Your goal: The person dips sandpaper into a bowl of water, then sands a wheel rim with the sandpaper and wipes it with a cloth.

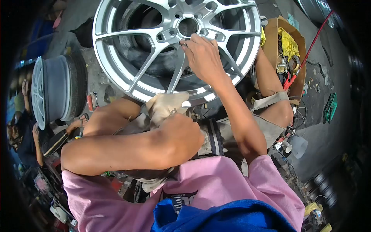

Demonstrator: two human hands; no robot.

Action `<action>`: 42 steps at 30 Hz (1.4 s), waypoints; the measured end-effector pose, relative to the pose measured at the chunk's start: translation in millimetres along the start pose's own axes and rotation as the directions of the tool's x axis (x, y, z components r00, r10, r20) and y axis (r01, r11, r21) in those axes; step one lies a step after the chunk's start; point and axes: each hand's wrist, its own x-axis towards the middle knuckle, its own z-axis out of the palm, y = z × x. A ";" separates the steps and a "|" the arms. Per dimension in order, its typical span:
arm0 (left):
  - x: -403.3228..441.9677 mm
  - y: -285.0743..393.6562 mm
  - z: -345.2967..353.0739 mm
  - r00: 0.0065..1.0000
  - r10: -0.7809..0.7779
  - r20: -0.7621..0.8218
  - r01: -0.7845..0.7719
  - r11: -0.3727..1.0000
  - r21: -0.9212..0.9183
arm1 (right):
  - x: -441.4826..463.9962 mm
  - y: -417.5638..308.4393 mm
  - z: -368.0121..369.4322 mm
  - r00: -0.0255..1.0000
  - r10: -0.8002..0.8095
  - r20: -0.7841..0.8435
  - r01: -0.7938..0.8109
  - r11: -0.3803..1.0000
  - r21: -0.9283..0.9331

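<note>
A silver alloy wheel rim with several spokes lies face up before me, over what looks like a dark tyre. My right hand is at the edge of its centre hole, thumb and fingers pinched together just below it. Something small and dark may be between the fingertips, too little to name. Closer to my body, my left hand is closed in a fist around a beige cloth. The cloth bunches up against the near edge of the rim. The fingers of this hand are mostly turned away from view.
Another wheel with a tyre stands upright at left, with a seated person beyond it. At right, a cardboard box holds tools and a yellow bag. A red hose runs to it. A green object lies farther right.
</note>
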 end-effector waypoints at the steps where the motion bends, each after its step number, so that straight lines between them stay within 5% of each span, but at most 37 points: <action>1: -0.2 -1.1 -1.3 1.000 -0.021 0.002 0.021 1.000 -0.002 | -1.2 -1.7 -3.5 1.000 -0.003 0.017 0.003 1.000 0.014; 7: -3.6 -4.4 3.0 0.997 0.003 -0.080 -0.004 1.000 -0.013 | -13.2 -4.9 -14.8 1.000 -0.021 0.019 0.021 1.000 0.004; 11: 0.6 -2.1 2.4 0.999 -0.014 0.043 0.015 1.000 -0.016 | 2.7 0.2 -5.8 0.999 -0.008 0.053 0.007 1.000 0.026; 13: -3.7 -3.9 7.6 0.984 -0.024 -0.175 0.028 0.999 0.019 | -5.0 -0.5 -8.4 1.000 -0.013 0.028 0.011 0.998 0.069; 19: -6.5 -1.2 -10.7 0.999 0.005 0.041 -0.008 0.998 0.069 | 7.8 -16.2 7.7 0.998 0.019 -0.059 -0.011 0.991 0.136; 25: -15.0 0.8 -7.1 0.992 0.028 -0.126 -0.018 0.997 0.074 | 10.3 -10.7 8.8 0.993 -0.008 -0.117 0.017 0.997 0.075; 27: -3.5 2.0 -13.8 0.988 -0.021 0.156 0.006 0.995 0.096 | 11.6 -21.6 4.8 0.995 -0.012 -0.102 0.023 0.994 0.111; 28: -3.0 1.7 -8.4 0.988 -0.022 0.155 0.008 0.996 0.091 | 10.3 -30.3 0.3 0.997 -0.009 -0.077 0.020 0.990 0.143; 31: -11.4 -1.7 -0.4 0.998 -0.041 0.045 0.041 0.999 0.003 | 10.8 -21.9 5.7 0.994 -0.018 -0.104 0.032 0.991 0.133; 34: -27.1 -4.6 -6.6 0.956 0.159 -0.246 -0.092 0.960 0.263 | 11.1 -22.7 7.4 0.995 0.017 -0.100 -0.006 0.994 0.106; 36: -8.0 1.0 -3.7 0.998 -0.016 0.059 0.014 0.999 0.039 | 11.1 -28.4 4.8 0.997 0.035 -0.065 -0.028 0.994 0.103; 38: -7.7 0.8 -1.0 1.000 -0.017 0.020 0.017 1.000 0.009 | 11.5 -36.4 2.6 0.994 -0.004 -0.110 0.025 0.982 0.187; 42: -20.7 -1.7 -0.3 0.988 0.043 -0.148 -0.035 0.998 0.059 | 19.5 -8.2 11.9 0.995 -0.002 -0.098 0.008 0.998 0.061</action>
